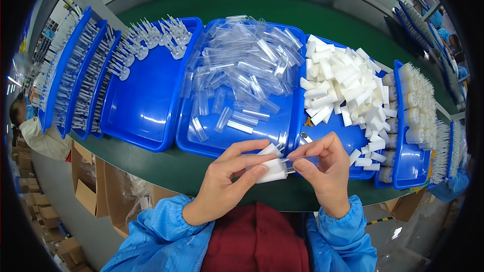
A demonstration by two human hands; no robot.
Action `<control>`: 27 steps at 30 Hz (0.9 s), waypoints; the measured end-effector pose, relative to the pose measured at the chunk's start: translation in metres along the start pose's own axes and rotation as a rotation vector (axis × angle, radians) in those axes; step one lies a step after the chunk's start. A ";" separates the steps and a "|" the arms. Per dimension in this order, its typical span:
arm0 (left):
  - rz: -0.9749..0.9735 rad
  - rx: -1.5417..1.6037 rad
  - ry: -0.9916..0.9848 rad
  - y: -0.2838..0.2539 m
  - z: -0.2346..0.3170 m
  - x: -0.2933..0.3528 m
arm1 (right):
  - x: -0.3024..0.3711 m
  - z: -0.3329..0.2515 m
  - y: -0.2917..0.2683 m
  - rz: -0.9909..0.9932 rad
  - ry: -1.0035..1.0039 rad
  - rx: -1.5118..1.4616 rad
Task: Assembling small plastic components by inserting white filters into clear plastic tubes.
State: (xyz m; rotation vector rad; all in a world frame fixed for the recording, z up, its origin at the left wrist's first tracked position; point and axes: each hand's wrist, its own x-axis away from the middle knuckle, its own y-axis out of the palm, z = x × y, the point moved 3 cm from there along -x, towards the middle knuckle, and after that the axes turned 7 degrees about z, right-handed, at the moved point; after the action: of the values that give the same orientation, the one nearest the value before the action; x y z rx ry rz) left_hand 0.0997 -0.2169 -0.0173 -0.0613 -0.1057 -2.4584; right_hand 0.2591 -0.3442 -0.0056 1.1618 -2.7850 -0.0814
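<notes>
My left hand is closed round a bundle of white foam-like pieces, with thin clear prongs sticking out to its right. Between the thumb and fingers of my right hand is a clear plastic sleeve, pinched close to one of those prongs. Whether the sleeve touches the prong I cannot tell. Both hands meet in front of a blue tray heaped with clear plastic sleeves. To the right, another blue tray bears a pile of white foam-like blocks.
At the left, a blue tray has clear pronged parts along its far side. Stacked trays of similar parts lean beyond it. Trays of white pieces stand at the right. Cardboard boxes sit below the green table's edge.
</notes>
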 end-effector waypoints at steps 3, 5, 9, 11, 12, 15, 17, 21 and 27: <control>-0.008 -0.054 0.036 0.003 -0.001 -0.002 | 0.004 0.005 0.002 0.037 -0.042 -0.052; -0.018 -0.155 0.118 0.005 0.001 -0.004 | 0.009 0.010 0.004 0.077 -0.178 -0.020; 0.048 -0.106 0.092 0.006 0.001 -0.002 | 0.010 0.012 0.004 0.104 -0.404 0.126; 0.077 -0.126 0.115 0.006 -0.002 -0.003 | 0.008 0.012 0.004 0.053 -0.252 0.094; 0.084 -0.148 0.122 0.007 -0.002 -0.003 | 0.007 0.011 0.004 0.027 -0.175 0.080; 0.082 -0.212 0.140 0.009 0.001 -0.002 | 0.001 0.010 0.000 0.004 0.128 -0.027; 0.052 -0.250 0.146 0.010 0.001 -0.003 | 0.006 0.014 0.001 0.055 0.066 -0.025; 0.028 -0.305 0.188 0.010 0.004 -0.004 | 0.011 0.016 0.001 0.107 -0.563 0.351; 0.047 -0.374 0.225 0.012 0.004 -0.001 | 0.004 0.015 0.002 0.025 -0.124 0.131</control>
State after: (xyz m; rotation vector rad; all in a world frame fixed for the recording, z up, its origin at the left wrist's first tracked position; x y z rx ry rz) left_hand 0.1084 -0.2255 -0.0124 0.0503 0.4481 -2.3897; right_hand 0.2529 -0.3457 -0.0201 1.1881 -2.9527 0.0330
